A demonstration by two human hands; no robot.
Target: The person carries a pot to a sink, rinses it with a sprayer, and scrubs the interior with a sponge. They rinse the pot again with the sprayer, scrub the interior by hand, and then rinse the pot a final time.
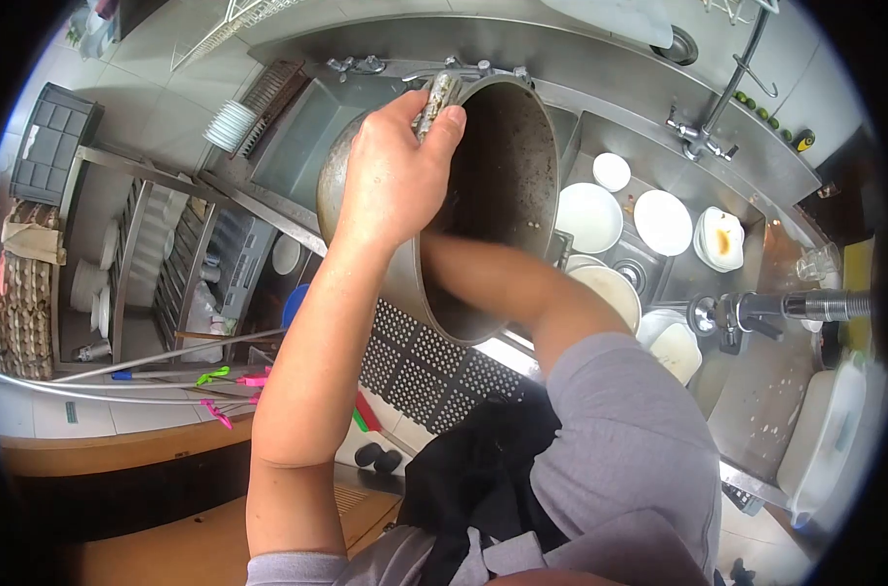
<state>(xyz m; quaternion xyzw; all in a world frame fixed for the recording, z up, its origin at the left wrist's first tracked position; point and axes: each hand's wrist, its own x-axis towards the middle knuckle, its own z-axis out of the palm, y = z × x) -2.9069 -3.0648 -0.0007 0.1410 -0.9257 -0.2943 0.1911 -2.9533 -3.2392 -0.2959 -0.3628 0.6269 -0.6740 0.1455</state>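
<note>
A large, worn metal pot [507, 166] is tilted on its side above the sink counter, its dark, stained inside turned towards the right. My left hand [395, 171] is wrapped round the handle [437, 103] at the top of the pot. My right forearm [498, 278] reaches across the rim into the pot. The right hand itself is lost in the dark interior and smeared by motion, so its fingers and anything in them are hidden. A few small pale bits stick to the pot's inner wall.
White bowls and plates [663, 223] lie in the right sink, one with a brown stain [722, 241]. A spray tap [757, 311] juts in from the right. Left stand a basin [312, 137], a dish rack [268, 98] and shelves. A black perforated mat [420, 366] covers the floor.
</note>
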